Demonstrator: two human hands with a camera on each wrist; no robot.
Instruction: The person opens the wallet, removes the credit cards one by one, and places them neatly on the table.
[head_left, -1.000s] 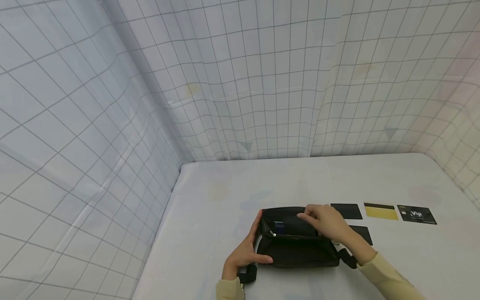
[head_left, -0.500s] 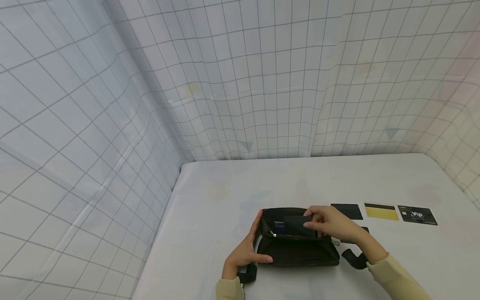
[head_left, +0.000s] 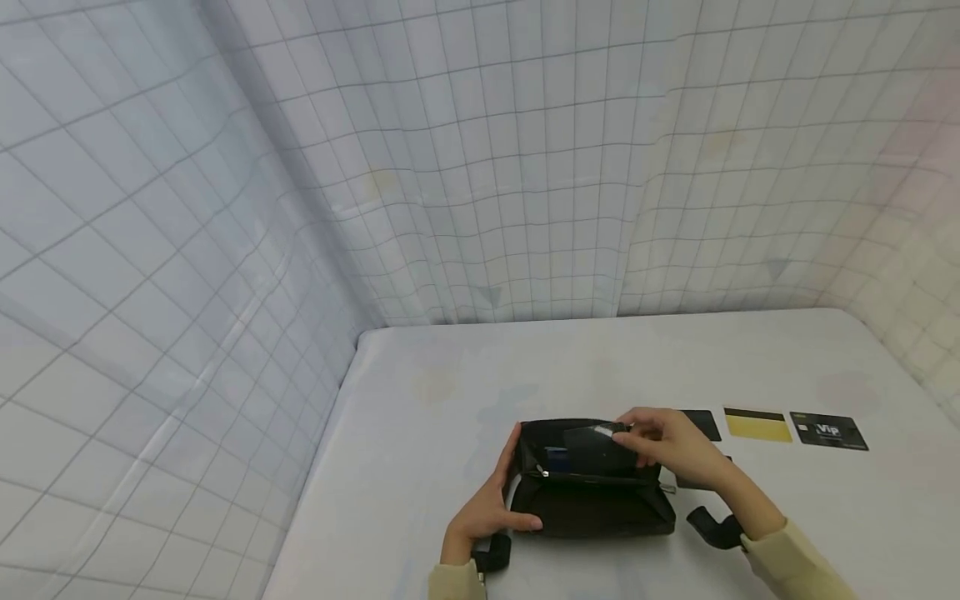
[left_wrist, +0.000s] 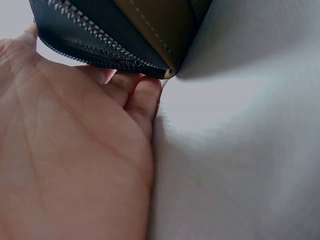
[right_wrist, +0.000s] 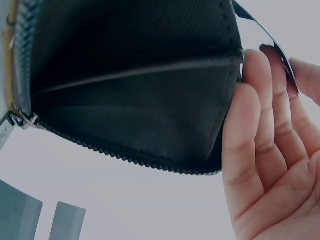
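Note:
A black zip wallet (head_left: 592, 512) lies spread wide on the white table. My left hand (head_left: 486, 507) holds its left end, the thumb on the near panel and the fingers along the far panel's side; in the left wrist view those fingers bend behind the zipped edge (left_wrist: 115, 42). Between the thumb and fingers of my right hand (head_left: 675, 448) is a glossy black card (head_left: 588, 450), tilted over the wallet's inner pocket. The right wrist view shows this card (right_wrist: 280, 47) edge-on. A blue card (head_left: 557, 458) shows in the wallet, left of the black one.
Right of the wallet lie a black card (head_left: 702, 423), a yellow card (head_left: 757, 425) and a black Vip card (head_left: 828, 431) in a row. Another black card (head_left: 693, 482) is partly under my right wrist. Grid-patterned white cloth (head_left: 487, 208) walls the table's back and sides.
My right hand has shifted slightly right and taken hold of the black card, whose face now tilts and catches light. The left hand keeps its place on the wallet. The head view has tipped slightly.

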